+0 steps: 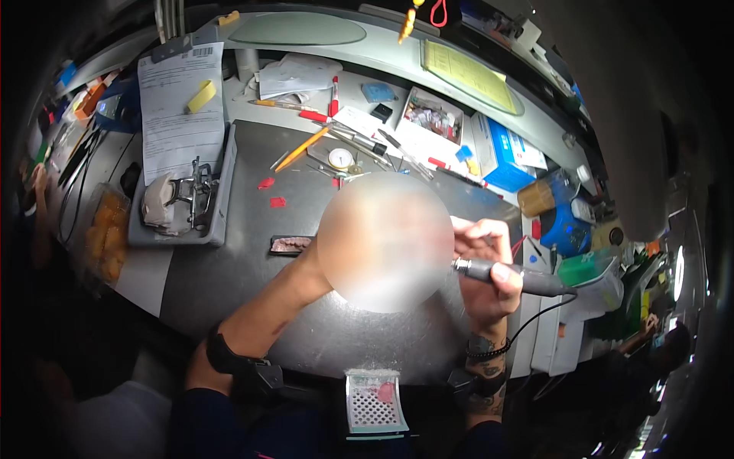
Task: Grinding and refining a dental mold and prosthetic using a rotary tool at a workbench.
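Observation:
My right hand (489,264) is closed around a dark rotary handpiece (539,281), the thumb lying along its barrel and the metal nose pointing left. A cord runs from the handpiece's rear end down past my wrist. My left hand (336,241) reaches in from the lower left, but a round blurred patch covers its fingers and whatever may be in them. The tip of the handpiece is lost in the same blur. Close to my left wrist lies a dark holder with a pinkish dental arch model (290,244).
On the left, a grey tray (136,229) holds a metal articulator (200,195) with a pale cast and a paper form (180,107). Knives, pens and a round dial gauge (340,158) lie behind my hands. A blue box (501,157) and jars stand right; a perforated vent (375,405) sits in front.

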Available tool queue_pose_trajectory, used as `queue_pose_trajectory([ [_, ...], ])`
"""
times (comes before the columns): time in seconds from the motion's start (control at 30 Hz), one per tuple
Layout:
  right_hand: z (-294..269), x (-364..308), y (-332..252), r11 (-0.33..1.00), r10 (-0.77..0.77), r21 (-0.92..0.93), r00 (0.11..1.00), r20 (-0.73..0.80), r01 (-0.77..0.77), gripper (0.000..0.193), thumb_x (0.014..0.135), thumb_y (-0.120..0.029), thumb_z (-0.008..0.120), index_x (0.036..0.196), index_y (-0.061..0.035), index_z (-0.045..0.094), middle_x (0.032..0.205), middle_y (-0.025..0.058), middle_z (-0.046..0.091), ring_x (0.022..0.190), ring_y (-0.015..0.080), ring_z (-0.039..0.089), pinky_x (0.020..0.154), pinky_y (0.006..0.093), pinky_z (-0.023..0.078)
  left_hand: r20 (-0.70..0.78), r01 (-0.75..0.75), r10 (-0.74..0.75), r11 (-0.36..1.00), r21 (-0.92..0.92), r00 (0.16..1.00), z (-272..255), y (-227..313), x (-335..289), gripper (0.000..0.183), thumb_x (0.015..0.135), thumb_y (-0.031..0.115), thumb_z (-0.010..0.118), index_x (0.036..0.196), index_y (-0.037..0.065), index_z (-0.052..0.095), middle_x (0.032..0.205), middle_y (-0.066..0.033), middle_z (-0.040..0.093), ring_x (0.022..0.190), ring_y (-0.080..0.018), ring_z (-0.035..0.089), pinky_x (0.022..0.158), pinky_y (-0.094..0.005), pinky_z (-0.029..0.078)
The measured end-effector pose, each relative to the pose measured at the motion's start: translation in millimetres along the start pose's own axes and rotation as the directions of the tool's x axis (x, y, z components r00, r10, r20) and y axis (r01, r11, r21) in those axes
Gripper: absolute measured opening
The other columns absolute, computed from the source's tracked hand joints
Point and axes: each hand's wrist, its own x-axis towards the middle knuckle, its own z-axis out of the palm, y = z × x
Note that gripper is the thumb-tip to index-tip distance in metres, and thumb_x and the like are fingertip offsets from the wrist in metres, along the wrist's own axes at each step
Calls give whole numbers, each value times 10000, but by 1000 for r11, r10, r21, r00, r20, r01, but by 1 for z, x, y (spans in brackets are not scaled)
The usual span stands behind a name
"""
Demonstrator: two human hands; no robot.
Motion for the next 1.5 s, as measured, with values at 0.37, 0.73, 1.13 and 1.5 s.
queue_pose_trajectory([
  [0.37,9,2,16,992,-123,-8,965,-230,124,391,834,89,637,1128,-29,408,1030,189,595,800,186,670,696,295,583,212,356,-286,740,-571,934,20,13,3,233,850,16,679,1031,-28,540,986,-116,616,916,-159,634,786,-266,541],
  [0.73,0,0,23,966,97,-206,953,-286,-160,283,861,36,609,1087,-35,454,886,52,540,763,109,643,664,229,570,266,-43,-142,809,587,953,13,-9,-8,117,761,-7,670,864,-30,618,837,-156,614,802,-344,618,710,-400,487],
  [1.13,-5,2,35,931,91,-316,954,-286,-183,238,879,31,595,1069,-37,468,829,59,587,781,124,671,666,222,578,246,-55,-106,819,571,964,19,-11,-8,95,784,-9,642,873,-28,617,855,-160,629,768,-356,631,693,-411,497],
  [1.5,-1,2,35,933,75,-320,959,-275,-165,224,896,7,591,1069,-30,454,872,122,671,771,129,681,652,230,573,294,-152,-37,790,594,955,14,-7,-3,51,790,27,644,794,-22,629,790,-171,634,730,-345,637,666,-410,523],
])
